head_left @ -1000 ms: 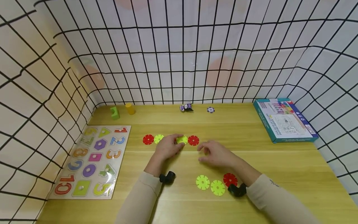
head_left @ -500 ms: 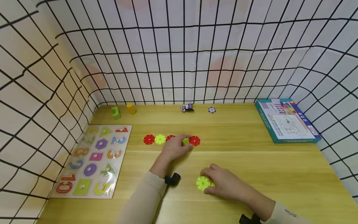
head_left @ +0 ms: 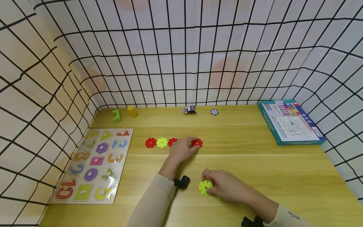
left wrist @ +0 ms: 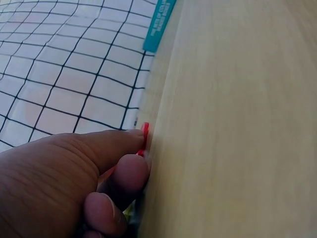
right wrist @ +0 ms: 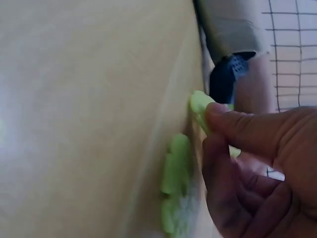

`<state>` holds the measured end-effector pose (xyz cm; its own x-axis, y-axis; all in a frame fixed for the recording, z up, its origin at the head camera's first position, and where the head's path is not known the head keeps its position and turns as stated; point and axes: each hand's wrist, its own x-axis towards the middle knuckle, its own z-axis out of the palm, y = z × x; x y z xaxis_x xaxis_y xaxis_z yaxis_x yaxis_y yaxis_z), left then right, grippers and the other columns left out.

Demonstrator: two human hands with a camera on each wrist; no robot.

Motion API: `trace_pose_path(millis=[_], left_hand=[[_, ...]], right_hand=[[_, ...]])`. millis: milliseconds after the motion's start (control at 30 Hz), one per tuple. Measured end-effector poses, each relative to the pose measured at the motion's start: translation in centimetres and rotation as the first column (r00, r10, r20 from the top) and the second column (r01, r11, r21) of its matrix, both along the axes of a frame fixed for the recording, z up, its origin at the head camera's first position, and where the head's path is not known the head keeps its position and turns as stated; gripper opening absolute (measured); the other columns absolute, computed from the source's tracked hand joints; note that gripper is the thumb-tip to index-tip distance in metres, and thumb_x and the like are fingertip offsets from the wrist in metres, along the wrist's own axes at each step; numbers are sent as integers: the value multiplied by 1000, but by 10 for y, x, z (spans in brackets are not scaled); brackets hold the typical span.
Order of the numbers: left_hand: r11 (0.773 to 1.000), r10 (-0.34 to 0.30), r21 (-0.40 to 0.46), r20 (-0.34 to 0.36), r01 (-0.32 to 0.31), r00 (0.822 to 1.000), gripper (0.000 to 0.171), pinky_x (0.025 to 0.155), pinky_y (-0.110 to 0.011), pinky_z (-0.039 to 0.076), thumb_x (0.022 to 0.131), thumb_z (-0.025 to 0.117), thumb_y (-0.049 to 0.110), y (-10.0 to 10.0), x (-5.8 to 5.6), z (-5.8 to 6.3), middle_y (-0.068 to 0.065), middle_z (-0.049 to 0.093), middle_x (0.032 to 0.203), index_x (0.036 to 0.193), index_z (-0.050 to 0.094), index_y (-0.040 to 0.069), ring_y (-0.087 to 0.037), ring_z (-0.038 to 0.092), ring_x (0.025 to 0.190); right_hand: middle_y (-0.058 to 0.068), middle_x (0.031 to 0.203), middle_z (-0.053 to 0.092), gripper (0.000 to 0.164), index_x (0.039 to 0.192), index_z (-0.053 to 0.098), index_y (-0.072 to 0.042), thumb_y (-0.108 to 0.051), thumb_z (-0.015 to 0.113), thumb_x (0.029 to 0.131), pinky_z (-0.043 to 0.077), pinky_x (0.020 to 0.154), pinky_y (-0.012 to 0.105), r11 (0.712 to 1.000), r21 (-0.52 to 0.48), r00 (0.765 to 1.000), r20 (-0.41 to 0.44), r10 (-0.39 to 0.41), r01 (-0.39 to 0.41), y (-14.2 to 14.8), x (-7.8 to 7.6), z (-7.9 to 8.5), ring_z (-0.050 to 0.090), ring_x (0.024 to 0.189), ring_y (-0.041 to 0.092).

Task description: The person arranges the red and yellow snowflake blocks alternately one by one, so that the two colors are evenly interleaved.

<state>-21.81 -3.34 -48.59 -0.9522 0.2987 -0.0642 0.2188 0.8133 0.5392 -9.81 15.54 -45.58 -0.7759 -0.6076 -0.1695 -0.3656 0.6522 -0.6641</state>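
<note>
Notched plastic discs form a row: a red disc (head_left: 151,142), a yellow-green disc (head_left: 162,142), a red disc (head_left: 171,142), a mostly hidden yellow-green disc and a red disc (head_left: 197,143) at the right end. My left hand (head_left: 181,150) pinches that end disc by its edges; in the left wrist view its red rim (left wrist: 145,131) shows at the fingertips. Lower right, my right hand (head_left: 228,186) pinches a yellow-green disc (head_left: 205,188) between thumb and finger. The right wrist view shows another yellow-green disc (right wrist: 176,166) below this hand.
A number puzzle board (head_left: 96,165) lies left. Along the back stand a green block (head_left: 117,116), a yellow cylinder (head_left: 131,111), a small purple figure (head_left: 189,110) and a poker chip (head_left: 214,112). A teal box (head_left: 292,123) sits at right; black netting (head_left: 185,63) encloses the table.
My left hand has slid right along the row to the end red disc. My right hand has moved down from beside the row and taken hold of a yellow-green disc.
</note>
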Motion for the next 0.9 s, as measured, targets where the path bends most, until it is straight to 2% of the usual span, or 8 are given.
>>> trace_pose_path(millis=[133,233,333,433,500,633,733,900], left_hand=[[1000,5,-2,9,-5,1000,44,51,-26,40,86,58,48,0,0,2,2,65,109,126,58,31,-12,53,70],[1000,8,-1,17,-8,1000,43,50,-26,40,86,59,48,0,0,2,3,65,108,126,58,32,-12,53,70],[1000,8,5,24,-9,1000,43,51,-27,40,86,59,47,0,1,4,3,65,107,126,58,32,-12,53,70],[1000,10,9,25,-11,1000,43,50,-27,40,85,60,47,0,1,4,3,65,105,126,58,31,-13,53,70],[1000,11,15,27,-12,1000,43,50,-27,40,85,60,47,0,1,3,3,65,103,126,58,31,-13,53,69],[1000,12,19,31,-12,999,43,50,-27,40,85,60,47,-1,0,1,4,65,105,125,59,31,-12,53,67],[1000,15,18,31,-16,999,43,49,-27,39,85,60,48,0,0,0,5,65,103,125,59,31,-13,51,66],[1000,19,17,31,-19,999,44,48,-29,39,85,60,48,0,0,1,5,66,97,126,58,32,-13,52,65]], right_hand=[[-4,74,56,21,104,57,-24,-21,68,85,47,52,25,990,-122,989,139,-51,69,7,-13,5,58,60,10],[3,74,58,20,105,57,-22,-20,66,87,48,48,29,967,-150,963,205,-175,207,15,-31,9,62,60,19],[6,71,58,21,106,56,-21,-21,65,87,45,47,28,932,-113,929,183,-321,344,22,-57,9,61,59,22],[8,67,57,21,107,55,-18,-20,64,88,43,47,29,903,-76,902,127,-412,423,27,-84,5,61,57,23],[7,65,58,21,107,54,-15,-18,64,88,43,48,30,904,-48,903,93,-420,425,27,-100,1,60,55,22],[5,60,61,22,106,54,-13,-20,64,88,44,48,30,928,25,926,70,-372,371,25,-121,-6,59,50,20],[6,59,62,22,104,54,-13,-22,65,87,45,47,30,935,58,931,91,-354,350,21,-129,-5,59,48,20],[6,56,59,24,101,53,-12,-25,66,86,41,45,27,924,127,924,84,-374,362,18,-136,1,54,45,18]])
